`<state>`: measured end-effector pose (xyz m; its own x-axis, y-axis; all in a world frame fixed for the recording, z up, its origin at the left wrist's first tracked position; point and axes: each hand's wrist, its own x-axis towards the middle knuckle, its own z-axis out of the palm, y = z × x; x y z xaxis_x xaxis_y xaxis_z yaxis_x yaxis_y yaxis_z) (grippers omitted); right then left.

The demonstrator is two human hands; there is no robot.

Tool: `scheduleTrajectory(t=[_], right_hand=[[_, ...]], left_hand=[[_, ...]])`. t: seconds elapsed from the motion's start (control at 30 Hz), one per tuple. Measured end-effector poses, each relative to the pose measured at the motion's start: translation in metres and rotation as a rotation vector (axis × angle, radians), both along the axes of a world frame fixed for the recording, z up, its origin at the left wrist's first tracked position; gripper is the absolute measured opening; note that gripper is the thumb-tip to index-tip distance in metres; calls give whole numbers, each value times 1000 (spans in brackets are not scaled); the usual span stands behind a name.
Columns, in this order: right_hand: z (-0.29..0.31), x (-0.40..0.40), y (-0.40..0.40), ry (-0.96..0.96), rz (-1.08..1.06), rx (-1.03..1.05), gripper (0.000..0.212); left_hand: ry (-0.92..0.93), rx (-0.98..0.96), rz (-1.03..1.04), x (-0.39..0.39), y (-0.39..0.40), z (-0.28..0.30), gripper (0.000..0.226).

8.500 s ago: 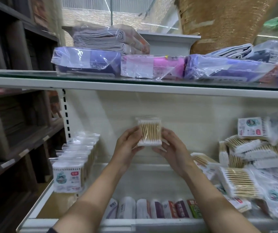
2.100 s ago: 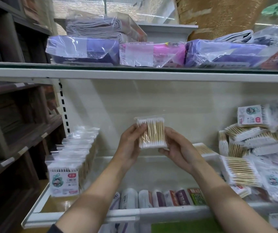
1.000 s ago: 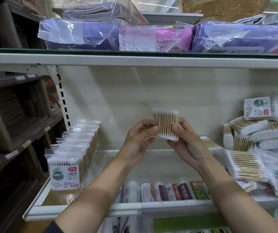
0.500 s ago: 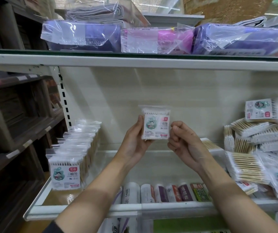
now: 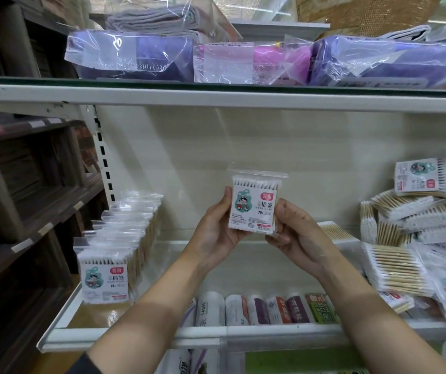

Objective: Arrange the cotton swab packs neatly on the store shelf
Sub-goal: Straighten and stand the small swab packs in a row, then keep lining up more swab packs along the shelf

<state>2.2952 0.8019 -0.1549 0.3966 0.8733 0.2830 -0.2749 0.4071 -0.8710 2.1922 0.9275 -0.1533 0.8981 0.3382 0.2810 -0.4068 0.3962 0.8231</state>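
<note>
While my left hand (image 5: 216,228) and right hand (image 5: 297,233) pinch one upright pack (image 5: 254,205), a neat row (image 5: 119,238) fills the shelf's (image 5: 135,333) left edge; the right-hand heap (image 5: 410,238) remains.

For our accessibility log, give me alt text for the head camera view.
Both hands, left hand and right hand, hold a cotton swab pack label-forward before a store shelf, a neat row of packs left, a jumbled pile right.

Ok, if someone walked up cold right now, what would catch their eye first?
The cotton swab pack held up mid-frame, label facing the camera, left hand and right hand gripping its sides. Then the tidy upright row of packs at the shelf's left against the jumbled heap at its right.
</note>
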Motion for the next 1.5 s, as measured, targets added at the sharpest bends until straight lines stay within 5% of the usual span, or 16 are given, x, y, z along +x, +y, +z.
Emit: scheduleTrajectory(t=[0.23,0.5,0.63,0.77,0.93,1.13,1.27,1.4,1.5], right_hand=[[2,-2,0,14,-23,-1,41],[7,-4,1,67,-49,48,43],[11,-9,2,18,23,46,40],[20,-23,11,-5,169,46,52],[36,-51,31,-181,328,22,72],[51,-103,64,-412,229,-77,35],[56,-130,74,-662,173,-120,8],[50,-147,82,-920,177,-141,12],[36,-155,90,-1335,16,-107,13]], left_hand=[[-33,-9,-38,-5,-2,3,36],[-68,13,-202,-8,-11,12,64],[-96,16,-105,-20,-11,23,62],[-92,229,144,-50,-6,40,55],[22,662,556,-96,5,54,77],[271,1075,829,-153,28,57,91],[313,1005,624,-200,47,54,70],[269,836,739,-222,57,53,50],[261,813,787,-224,56,51,44]])
